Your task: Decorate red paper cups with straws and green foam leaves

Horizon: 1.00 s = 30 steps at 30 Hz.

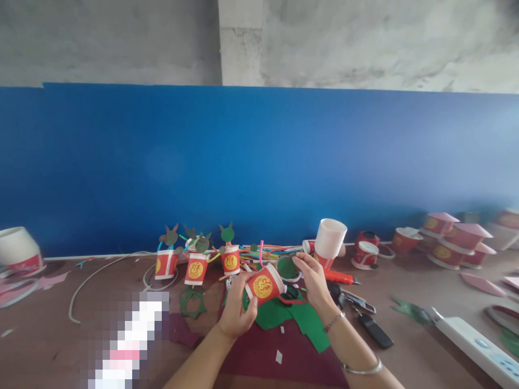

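My left hand (pixel 237 308) is closed round a small red paper cup (pixel 264 285) with a gold emblem, held tilted above the table. A pink straw (pixel 261 253) sticks up from the cup. My right hand (pixel 312 281) pinches a round green paper piece (pixel 287 267) at the cup's mouth. Green paper sheets (pixel 302 319) and a dark red sheet (pixel 263 354) lie under my hands.
Three finished red cups with green cut-outs (pixel 197 265) stand behind, next to a pile of coloured straws (pixel 267 251). A stack of white cups (pixel 330 240), an orange-red cutter (pixel 340 277), a black device (pixel 375 329), a white power strip (pixel 474 343) and pink-lidded red cups (pixel 446 237) lie to the right. A white cable (pixel 101 273) runs on the left.
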### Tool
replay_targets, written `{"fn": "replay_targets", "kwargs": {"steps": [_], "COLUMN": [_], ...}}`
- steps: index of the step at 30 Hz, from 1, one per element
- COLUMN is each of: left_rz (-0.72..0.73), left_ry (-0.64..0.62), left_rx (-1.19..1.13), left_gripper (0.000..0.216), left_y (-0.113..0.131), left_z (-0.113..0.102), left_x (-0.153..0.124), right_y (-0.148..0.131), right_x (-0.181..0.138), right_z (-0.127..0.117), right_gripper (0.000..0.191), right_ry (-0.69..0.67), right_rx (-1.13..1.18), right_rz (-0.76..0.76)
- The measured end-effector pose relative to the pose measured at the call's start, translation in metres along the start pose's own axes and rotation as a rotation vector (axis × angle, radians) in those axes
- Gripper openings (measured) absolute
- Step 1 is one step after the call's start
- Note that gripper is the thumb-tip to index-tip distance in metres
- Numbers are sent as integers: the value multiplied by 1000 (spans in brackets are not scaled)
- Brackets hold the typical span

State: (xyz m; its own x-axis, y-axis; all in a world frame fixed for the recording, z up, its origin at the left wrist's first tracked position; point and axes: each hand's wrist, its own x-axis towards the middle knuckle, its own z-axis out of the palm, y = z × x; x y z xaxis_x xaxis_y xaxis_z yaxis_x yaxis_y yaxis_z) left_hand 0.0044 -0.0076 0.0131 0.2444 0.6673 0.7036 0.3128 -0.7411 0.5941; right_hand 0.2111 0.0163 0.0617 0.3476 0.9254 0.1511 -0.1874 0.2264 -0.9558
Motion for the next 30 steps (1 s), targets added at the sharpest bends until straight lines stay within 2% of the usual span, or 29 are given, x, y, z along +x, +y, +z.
{"fn": "replay_targets", "kwargs": {"steps": [6,13,18,21,24,28,30], "left_rz": [-9,-19,-99,-161,-152,-121,-163], "left_ry": [6,-10,-73,-130,-179,-117,-51], "left_rx": [-1,4,56,126,192,241,237], "left_gripper": [43,45,46,54,61,52,47], "left_y": [-2,-1,-3,-2,-1,-1,-1], "left_z": [1,1,5,9,12,16,16], "left_x": [-1,0,-1,-2,-1,2,4], "right_y": [2,-4,-4,-3,-3,-8,-11], "right_x": [1,-2,2,4,2,-3,-6], "right_z": [-2,1,0,-1,0,1,2], "right_gripper": [28,32,41,44,45,40,40], "right_ry": [-38,-97,-97,-97,-112,-145,-170], "right_rx": [67,61,4,-60,-101,-131,-133], "right_rz": [54,1,-62,-106,-136,-172,-205]}}
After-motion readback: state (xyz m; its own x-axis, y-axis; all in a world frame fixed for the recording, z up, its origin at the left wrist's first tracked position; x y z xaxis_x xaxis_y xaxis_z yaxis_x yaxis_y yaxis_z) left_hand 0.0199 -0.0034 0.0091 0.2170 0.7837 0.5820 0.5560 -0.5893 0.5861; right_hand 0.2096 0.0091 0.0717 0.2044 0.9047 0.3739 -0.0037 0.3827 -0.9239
